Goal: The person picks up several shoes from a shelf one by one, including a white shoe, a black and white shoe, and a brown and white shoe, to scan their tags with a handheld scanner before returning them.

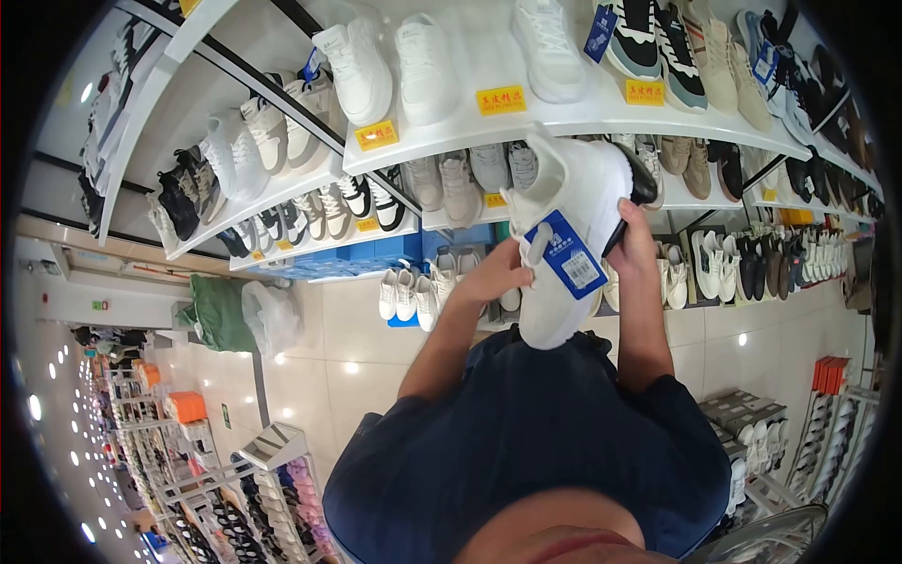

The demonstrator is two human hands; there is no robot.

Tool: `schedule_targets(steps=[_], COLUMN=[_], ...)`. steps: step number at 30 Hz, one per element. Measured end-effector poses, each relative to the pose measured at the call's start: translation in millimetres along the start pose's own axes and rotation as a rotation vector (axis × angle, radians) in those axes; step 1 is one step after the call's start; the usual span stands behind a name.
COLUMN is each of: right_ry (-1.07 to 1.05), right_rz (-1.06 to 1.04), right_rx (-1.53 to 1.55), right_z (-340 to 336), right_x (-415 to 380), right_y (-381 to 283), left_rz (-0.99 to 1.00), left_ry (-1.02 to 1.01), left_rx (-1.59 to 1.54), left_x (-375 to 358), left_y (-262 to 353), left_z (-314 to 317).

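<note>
In front of my chest I hold a white sneaker [550,315], its toe pointing down toward me and its heel up by the shelf edge. My left hand [503,271] grips it from the left, thumb near the tongue and the other fingers partly hidden. A blue tag [565,256] with a barcode hangs over the laces. To the right, my right hand [633,237] is closed around a black-handled brush [643,177]. Its white, fuzzy-looking face lies along the sneaker's side, and the handle is partly hidden by my fingers.
A white shelf [451,143] carries white sneakers [427,70] and dark-and-white sneakers [634,42], with yellow labels along its edge. Lower tiers hold more shoes. A green bag [221,312] and a clear plastic bag [268,315] stand left. Shoe racks [169,442] are behind me.
</note>
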State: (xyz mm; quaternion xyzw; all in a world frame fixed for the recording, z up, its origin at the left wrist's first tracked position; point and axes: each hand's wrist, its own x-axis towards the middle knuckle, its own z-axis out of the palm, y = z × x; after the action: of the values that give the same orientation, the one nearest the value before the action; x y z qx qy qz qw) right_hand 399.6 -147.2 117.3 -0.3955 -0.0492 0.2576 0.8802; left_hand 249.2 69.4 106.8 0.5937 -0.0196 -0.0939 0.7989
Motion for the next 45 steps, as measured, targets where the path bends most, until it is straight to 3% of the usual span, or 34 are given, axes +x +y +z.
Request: schedule_targets(steps=[4, 5, 10, 12, 14, 16, 22, 27, 34, 40, 45], right_ry=[-0.107, -0.091, 0.018, 0.035, 0.012, -0.008, 0.057, 0.062, 0.100, 0.086, 0.043], right_rz=[0.110, 0.091, 0.054, -0.042, -0.026, -0.075, -0.180, -0.158, -0.153, -0.146, -0.133], right_rx=[0.141, 0.096, -0.030, -0.292, -0.305, -0.377, -0.513, -0.704, -0.835, -0.858, -0.864], right_z=[3.4, 4.5, 20.4, 23.3, 33.8, 31.3, 29.5, 22.7, 4.9, 1.7, 6.3], right_x=[11.3, 14.0, 19.3, 19.8, 14.1, 12.6, 2.2, -6.0, -5.3, 1.4, 6.4], right_y=[11.8, 12.0, 4.2, 0.2, -11.4, -14.2, -11.3, -11.5, -4.1, -1.4, 1.3], left_rz=[-0.098, 0.051, 0.095, 0.156, 0.163, 0.182, 0.678, 0.633, 0.501, 0.595, 0.597], left_ry=[0.124, 0.121, 0.270, 0.311, 0.585, 0.672, 0.689, 0.791, 0.833, 0.759, 0.848], left_rx=[-0.061, -0.237, -0.376, -0.379, -0.166, -0.010, 0.319, 0.449, 0.686, 0.655, 0.692], left_x=[4.2, 7.0, 16.1, 25.2, 43.3, 63.1, 165.8, 227.1, 244.2, 255.6, 253.1], left_y=[-5.1, -16.5, 13.1, 29.3, 54.9, 105.8, 201.5, 230.6, 231.8, 216.1, 183.3], left_z=[20.1, 21.9, 41.1, 35.0, 15.3, 1.7, -56.5, -85.5, -97.5, -115.9, -121.7])
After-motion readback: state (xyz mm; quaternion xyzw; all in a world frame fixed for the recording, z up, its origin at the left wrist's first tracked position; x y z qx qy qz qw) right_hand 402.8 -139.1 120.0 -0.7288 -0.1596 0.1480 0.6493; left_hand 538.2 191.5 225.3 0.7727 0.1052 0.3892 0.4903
